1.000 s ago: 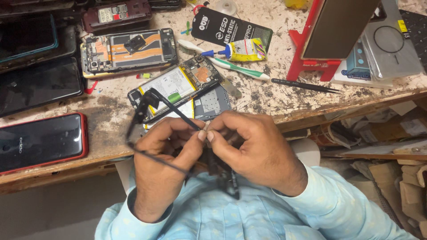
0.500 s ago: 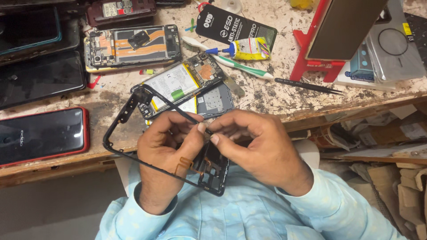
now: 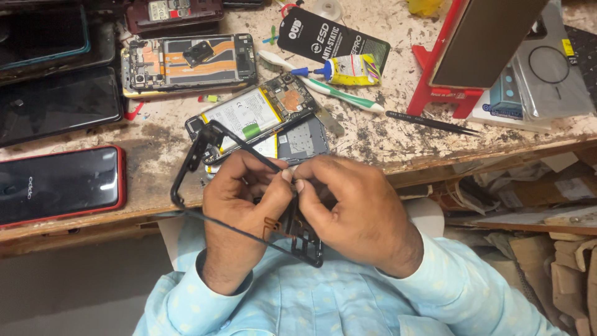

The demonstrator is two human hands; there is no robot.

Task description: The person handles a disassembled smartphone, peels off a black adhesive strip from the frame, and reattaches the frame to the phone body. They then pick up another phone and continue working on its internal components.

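My left hand [image 3: 239, 211] and my right hand [image 3: 354, 211] both grip a thin black phone middle frame [image 3: 189, 165] in front of my chest, just below the bench edge. The fingertips of both hands meet on one long side of the frame. The frame's lower end sticks out under my right hand. Behind the frame on the bench lies an opened phone with its battery exposed [image 3: 255, 115], partly hidden by the frame and my fingers.
The worn bench [image 3: 398, 137] holds another opened phone [image 3: 189, 62], a red-edged phone [image 3: 59, 183], dark phones at left, a toothbrush [image 3: 323, 87], a glue tube [image 3: 348, 68], black tweezers [image 3: 432, 123], a black packet and a red stand [image 3: 448, 93]. Cardboard scraps lie at lower right.
The frame has turned in my hands and now lies more flat toward the camera, its top end swung up over the opened phone. Both hands kept their grip.
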